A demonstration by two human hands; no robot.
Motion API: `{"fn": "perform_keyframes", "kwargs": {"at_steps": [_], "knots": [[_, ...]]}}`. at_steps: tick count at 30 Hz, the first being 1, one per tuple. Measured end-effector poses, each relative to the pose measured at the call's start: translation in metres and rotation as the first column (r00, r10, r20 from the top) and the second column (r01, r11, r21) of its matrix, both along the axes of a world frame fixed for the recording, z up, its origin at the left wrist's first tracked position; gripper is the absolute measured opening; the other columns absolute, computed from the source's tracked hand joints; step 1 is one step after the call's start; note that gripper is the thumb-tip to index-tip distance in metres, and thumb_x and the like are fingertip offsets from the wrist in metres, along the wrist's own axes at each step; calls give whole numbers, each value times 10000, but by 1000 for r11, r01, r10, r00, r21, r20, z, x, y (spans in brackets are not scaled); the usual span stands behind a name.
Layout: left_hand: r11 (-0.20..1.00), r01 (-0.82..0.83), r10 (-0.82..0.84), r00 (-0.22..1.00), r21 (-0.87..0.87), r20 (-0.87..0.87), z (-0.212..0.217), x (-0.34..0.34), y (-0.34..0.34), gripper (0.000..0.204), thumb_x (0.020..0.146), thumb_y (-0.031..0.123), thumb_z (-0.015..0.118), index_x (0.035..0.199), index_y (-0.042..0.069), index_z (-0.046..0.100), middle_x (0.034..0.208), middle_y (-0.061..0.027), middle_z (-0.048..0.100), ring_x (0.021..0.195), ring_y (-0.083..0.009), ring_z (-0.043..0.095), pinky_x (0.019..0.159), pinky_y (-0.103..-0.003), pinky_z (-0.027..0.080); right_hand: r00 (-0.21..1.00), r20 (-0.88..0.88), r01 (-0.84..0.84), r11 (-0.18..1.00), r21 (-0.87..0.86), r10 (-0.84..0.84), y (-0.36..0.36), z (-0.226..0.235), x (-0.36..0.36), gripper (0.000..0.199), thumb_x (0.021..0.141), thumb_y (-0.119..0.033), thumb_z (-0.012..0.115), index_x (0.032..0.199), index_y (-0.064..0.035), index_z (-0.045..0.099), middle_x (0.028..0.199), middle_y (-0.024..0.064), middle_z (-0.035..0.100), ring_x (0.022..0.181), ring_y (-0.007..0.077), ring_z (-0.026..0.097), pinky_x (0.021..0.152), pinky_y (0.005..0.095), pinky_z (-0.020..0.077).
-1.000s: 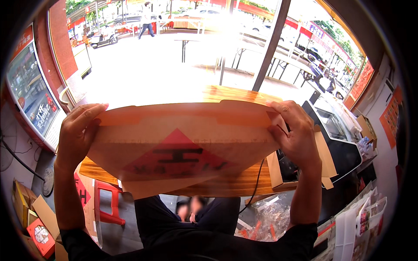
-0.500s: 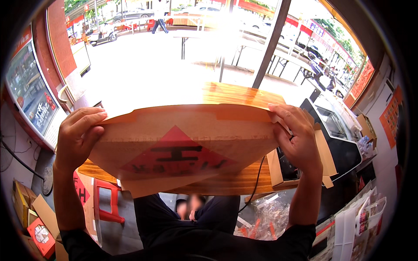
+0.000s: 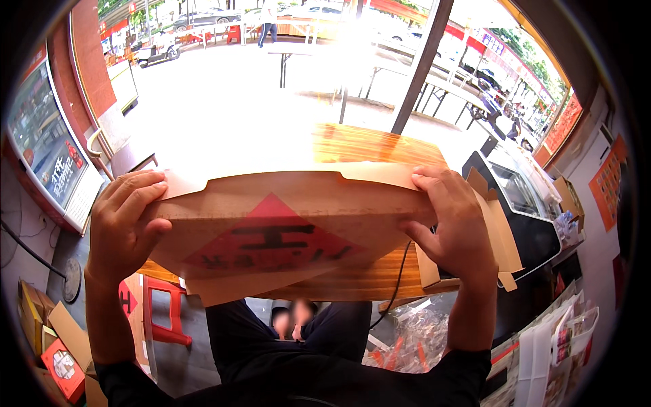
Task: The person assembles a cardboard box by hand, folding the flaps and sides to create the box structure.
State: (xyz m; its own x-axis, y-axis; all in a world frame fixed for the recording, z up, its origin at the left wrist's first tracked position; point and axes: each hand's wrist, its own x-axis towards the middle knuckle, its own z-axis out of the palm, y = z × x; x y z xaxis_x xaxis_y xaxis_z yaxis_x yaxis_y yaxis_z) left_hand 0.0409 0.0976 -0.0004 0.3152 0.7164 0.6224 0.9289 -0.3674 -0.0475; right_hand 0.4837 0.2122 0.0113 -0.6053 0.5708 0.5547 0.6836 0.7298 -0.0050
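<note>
A brown cardboard box (image 3: 298, 244) with a large red diamond and dark lettering is held up over the wooden table's near side. At its left upper corner my left hand (image 3: 132, 217) is closed, fingers curled over the top edge and thumb on the near face. My right hand (image 3: 454, 220) grips the opposite upper corner the same way. Pale flaps stick out along the top beside the fingers of both hands. A loose flap (image 3: 230, 288) hangs at the lower edge. The box's far side is hidden.
Behind the box stretches the wooden table (image 3: 380, 146). An open carton (image 3: 498, 237) and a dark machine (image 3: 519, 203) stand at the right. A black cable (image 3: 400, 278) hangs off the table. Below are a red stool (image 3: 166, 312), clear plastic wrapping (image 3: 413, 332) and cartons (image 3: 71, 339).
The box's top edge has come slightly lower, and its upper corner flaps now show pale. My right thumb has slid inward across the near face. Outside, a walking person has moved right.
</note>
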Motion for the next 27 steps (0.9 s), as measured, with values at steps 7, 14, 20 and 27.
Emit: {"fn": "perform_keyframes", "kwargs": {"at_steps": [7, 14, 20, 27], "knots": [[996, -45, 48, 998, 78, -39, -8, 14, 0, 730, 929, 655, 617, 1261, 7, 659, 1184, -213, 682, 1107, -433, 656, 959, -508, 520, 983, 127, 125, 989, 83, -135, -19, -3, -30, 672, 775, -207, 848, 1377, -54, 592, 1227, 170, 569, 1160, 393, 584, 1007, 484, 470], [988, -95, 113, 982, 121, -152, -15, 24, 0, 610, 869, 527, 738, 1252, 53, 705, 1259, -214, 658, 1140, -427, 657, 982, -548, 509, 982, 150, 97, 985, 142, -119, -13, -24, -43, 684, 871, -400, 771, 1439, -85, 553, 1405, 203, 519, 1296, 423, 529, 1054, 540, 447], [987, -26, 42, 994, 156, -103, -16, 22, 3, 573, 850, 474, 776, 1193, 20, 716, 1210, -177, 661, 1062, -382, 672, 932, -489, 541, 987, 148, 31, 987, 159, -55, -15, -27, -58, 650, 883, -391, 772, 1409, -63, 577, 1400, 195, 534, 1304, 428, 530, 1063, 563, 442], [989, -41, 52, 996, 145, -74, -10, 33, 0, 607, 808, 490, 799, 1125, -21, 719, 1112, -159, 688, 999, -351, 680, 884, -455, 561, 997, 73, -21, 994, 104, 13, -15, -23, -62, 531, 853, -309, 789, 1299, -47, 670, 1272, 155, 589, 1197, 372, 573, 1019, 542, 463]]}}
